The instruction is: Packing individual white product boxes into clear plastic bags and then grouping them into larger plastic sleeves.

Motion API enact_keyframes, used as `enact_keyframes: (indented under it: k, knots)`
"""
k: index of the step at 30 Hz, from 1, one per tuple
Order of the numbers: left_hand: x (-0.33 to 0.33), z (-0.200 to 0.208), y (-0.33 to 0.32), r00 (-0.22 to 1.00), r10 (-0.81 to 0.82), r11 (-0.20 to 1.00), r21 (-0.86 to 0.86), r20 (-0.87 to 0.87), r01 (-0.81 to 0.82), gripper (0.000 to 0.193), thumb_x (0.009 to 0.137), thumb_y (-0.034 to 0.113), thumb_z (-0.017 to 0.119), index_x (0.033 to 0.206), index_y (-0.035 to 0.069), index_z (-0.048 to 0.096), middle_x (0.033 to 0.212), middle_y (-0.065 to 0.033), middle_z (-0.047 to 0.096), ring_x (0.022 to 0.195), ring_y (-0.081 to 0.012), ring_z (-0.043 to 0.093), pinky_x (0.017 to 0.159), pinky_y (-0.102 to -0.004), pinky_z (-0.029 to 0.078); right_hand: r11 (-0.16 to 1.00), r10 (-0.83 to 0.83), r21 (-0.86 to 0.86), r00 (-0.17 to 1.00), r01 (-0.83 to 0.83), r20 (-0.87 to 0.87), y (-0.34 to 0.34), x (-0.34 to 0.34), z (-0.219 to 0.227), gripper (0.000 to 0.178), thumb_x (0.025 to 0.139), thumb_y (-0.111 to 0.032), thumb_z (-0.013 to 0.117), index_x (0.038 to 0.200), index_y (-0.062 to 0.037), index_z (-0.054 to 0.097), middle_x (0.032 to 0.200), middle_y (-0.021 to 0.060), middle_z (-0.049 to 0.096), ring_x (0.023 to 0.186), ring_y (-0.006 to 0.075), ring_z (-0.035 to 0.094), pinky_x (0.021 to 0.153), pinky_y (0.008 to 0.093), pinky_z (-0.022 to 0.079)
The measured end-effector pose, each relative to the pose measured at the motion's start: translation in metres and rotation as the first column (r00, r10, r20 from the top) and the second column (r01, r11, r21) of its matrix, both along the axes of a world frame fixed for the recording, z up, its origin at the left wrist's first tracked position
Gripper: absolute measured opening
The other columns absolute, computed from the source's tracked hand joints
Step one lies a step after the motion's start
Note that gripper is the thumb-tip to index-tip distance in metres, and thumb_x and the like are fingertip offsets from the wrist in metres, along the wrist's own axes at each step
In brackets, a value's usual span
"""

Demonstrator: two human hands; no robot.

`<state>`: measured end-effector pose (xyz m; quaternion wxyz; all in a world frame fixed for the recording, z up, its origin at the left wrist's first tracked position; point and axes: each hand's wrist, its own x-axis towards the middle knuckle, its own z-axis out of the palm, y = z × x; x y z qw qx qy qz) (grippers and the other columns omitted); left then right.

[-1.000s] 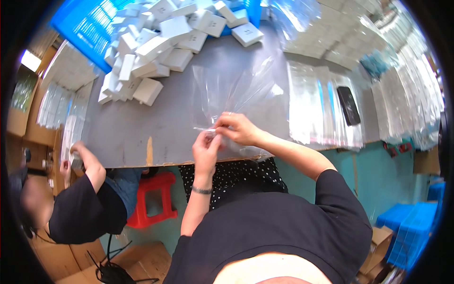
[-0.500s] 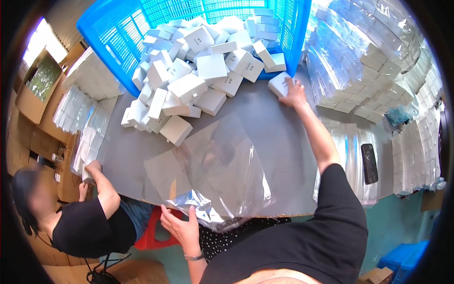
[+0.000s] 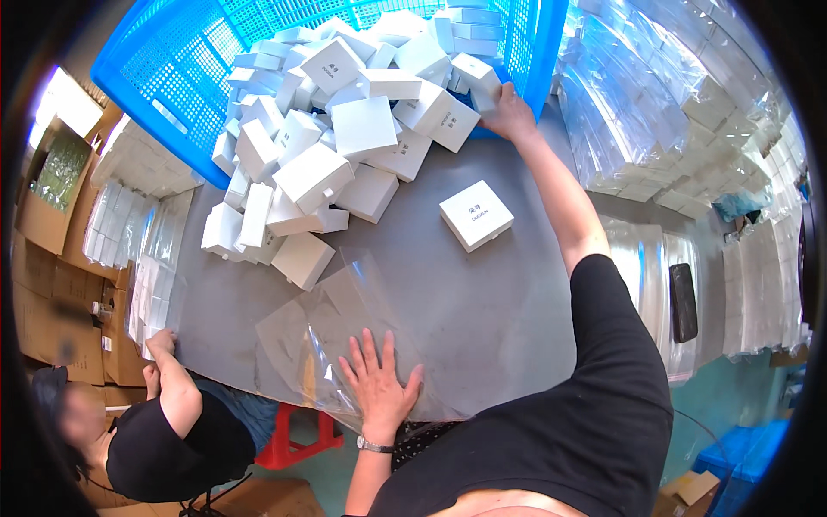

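Bag (image 3: 320,332) at the bench's (image 3: 517,336) front edge

The left hand (image 3: 379,388) lies flat on it, fingers spread, gripping nothing. The right hand (image 3: 512,114) touches a white box (image 3: 476,76) at the far-edge blue crate (image 3: 164,86); how tightly, I cannot tell.

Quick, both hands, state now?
Left hand: open, spread over the clear bag.
Right hand: at a white box by the blue basket; grip cannot be told.

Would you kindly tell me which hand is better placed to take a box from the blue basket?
Probably the right hand: it is at a white box by the blue basket, while the left hand lies spread on the clear plastic.
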<state>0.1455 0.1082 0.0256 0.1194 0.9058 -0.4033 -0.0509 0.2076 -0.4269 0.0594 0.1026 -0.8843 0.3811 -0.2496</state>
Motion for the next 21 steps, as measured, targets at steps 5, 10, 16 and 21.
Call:
enact_keyframes:
  k: [5,10,16,21]
  knots:
    - [0.003,-0.001,-0.006,0.999,0.043,0.999,0.012,0.031,-0.044,0.081,0.084,0.048,0.065,0.151,0.011,0.037,0.160,-0.0204,0.022,0.149,-0.0417,0.012,0.117,-0.0619,0.006,0.929,0.175,-0.303,0.974,-0.211,-0.142,0.020,-0.025,-0.023,0.081,0.062,-0.031,0.088,0.124,-0.0067,0.041,0.114,0.0179,0.064,0.111,0.0350,0.060,0.099,0.0411,0.047]
    - [0.004,-0.005,-0.010,0.996,0.054,0.999,-0.008,0.070,-0.053,0.080,0.085,0.049,0.064,0.151,0.010,0.037,0.160,-0.0214,0.022,0.148,-0.0422,0.013,0.118,-0.0609,0.006,0.835,0.189,-0.497,0.971,-0.237,-0.145,0.028,-0.045,-0.008,0.076,0.065,-0.020,0.086,0.127,-0.0089,0.044,0.124,0.0185,0.058,0.119,0.0345,0.056,0.102,0.0444,0.042]
    - [0.005,-0.006,-0.022,0.995,0.049,0.999,-0.011,0.082,-0.048,0.080,0.087,0.049,0.063,0.152,0.012,0.035,0.160,-0.0201,0.022,0.148,-0.0410,0.015,0.118,-0.0591,0.007,0.781,0.162,-0.565,0.961,-0.265,-0.226,-0.011,-0.023,-0.037,0.051,0.076,-0.009,0.069,0.122,-0.0101,0.049,0.111,0.0142,0.063,0.110,0.0331,0.061,0.092,0.0424,0.048]
    - [0.005,-0.010,-0.016,0.990,0.057,0.998,-0.036,0.128,-0.053,0.080,0.084,0.050,0.065,0.149,0.012,0.039,0.157,-0.0211,0.027,0.147,-0.0419,0.019,0.118,-0.0604,0.010,0.937,0.266,-0.214,0.961,-0.276,-0.075,0.045,-0.072,0.023,0.042,0.076,-0.027,0.069,0.111,-0.0069,0.058,0.102,0.0175,0.070,0.090,0.0343,0.068,0.074,0.0435,0.053]
